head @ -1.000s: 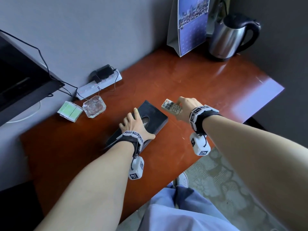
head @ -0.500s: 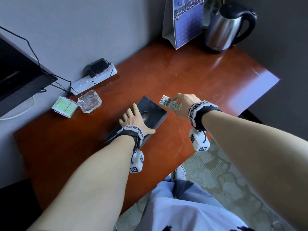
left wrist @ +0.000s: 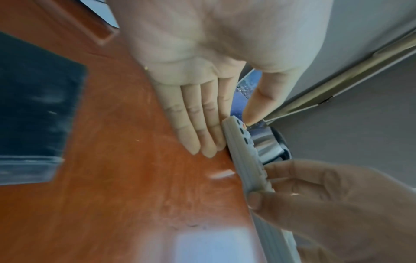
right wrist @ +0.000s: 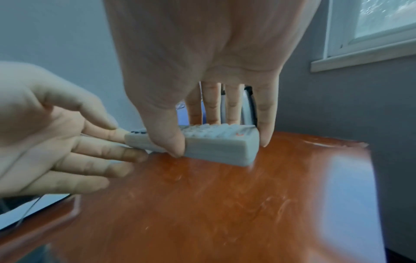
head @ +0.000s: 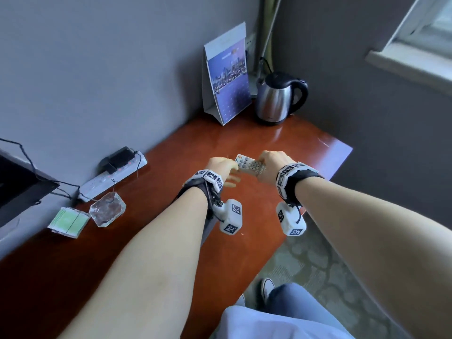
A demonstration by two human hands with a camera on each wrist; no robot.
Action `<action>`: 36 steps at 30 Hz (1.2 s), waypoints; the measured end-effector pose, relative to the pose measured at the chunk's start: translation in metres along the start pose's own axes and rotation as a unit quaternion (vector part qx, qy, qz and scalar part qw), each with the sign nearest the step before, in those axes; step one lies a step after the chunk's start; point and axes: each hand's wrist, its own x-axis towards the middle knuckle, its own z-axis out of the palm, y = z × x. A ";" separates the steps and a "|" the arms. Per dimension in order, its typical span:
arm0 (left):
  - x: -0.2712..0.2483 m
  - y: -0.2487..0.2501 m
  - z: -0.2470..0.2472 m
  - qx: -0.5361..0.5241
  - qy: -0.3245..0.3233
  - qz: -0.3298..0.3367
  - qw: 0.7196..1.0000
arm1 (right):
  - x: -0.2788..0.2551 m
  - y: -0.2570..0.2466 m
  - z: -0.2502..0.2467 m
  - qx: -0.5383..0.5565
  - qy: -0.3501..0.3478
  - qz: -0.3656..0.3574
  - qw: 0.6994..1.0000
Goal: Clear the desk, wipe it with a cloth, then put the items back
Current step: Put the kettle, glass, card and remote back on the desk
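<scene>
A grey-white remote (head: 250, 165) hovers just above the red-brown desk (head: 305, 145). My right hand (head: 270, 162) grips its sides, thumb on the near edge (right wrist: 171, 142) and fingers on the far edge. My left hand (head: 223, 167) meets the remote's other end (left wrist: 238, 128). There the thumb tip (left wrist: 252, 115) lies on the button face and the straight fingers (left wrist: 207, 128) lie along its back, a light pinch. The black tissue box (left wrist: 33, 106) lies on the desk left of that hand; my left forearm hides it in the head view.
A steel kettle (head: 278, 99) and a standing calendar (head: 227, 79) are at the far corner. A power strip (head: 115, 174), glass ashtray (head: 107, 209) and green card pack (head: 68, 221) line the wall at left, beside a dark screen (head: 14, 182). The desk's front edge borders carpet.
My left hand has left the black box and moved right to the remote's end. The right hand still holds the remote, which now sits a little farther along the desk.
</scene>
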 end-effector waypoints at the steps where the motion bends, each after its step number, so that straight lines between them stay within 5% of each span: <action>1: 0.003 0.012 0.011 -0.001 -0.010 0.003 1.000 | 0.003 0.010 -0.010 0.001 0.009 0.011 1.000; 11: 0.077 0.149 0.120 0.002 -0.030 0.032 0.999 | 0.106 0.118 -0.118 0.020 0.067 0.025 0.997; 19: 0.135 0.263 0.174 -0.031 0.057 0.027 0.998 | 0.204 0.169 -0.223 0.036 0.065 -0.048 0.996; 28: 0.190 0.344 0.176 -0.043 0.065 -0.037 0.996 | 0.295 0.173 -0.276 0.030 0.022 -0.075 0.997; 36: 0.275 0.366 0.152 -0.045 0.018 -0.098 0.994 | 0.377 0.158 -0.282 0.002 -0.029 -0.066 0.997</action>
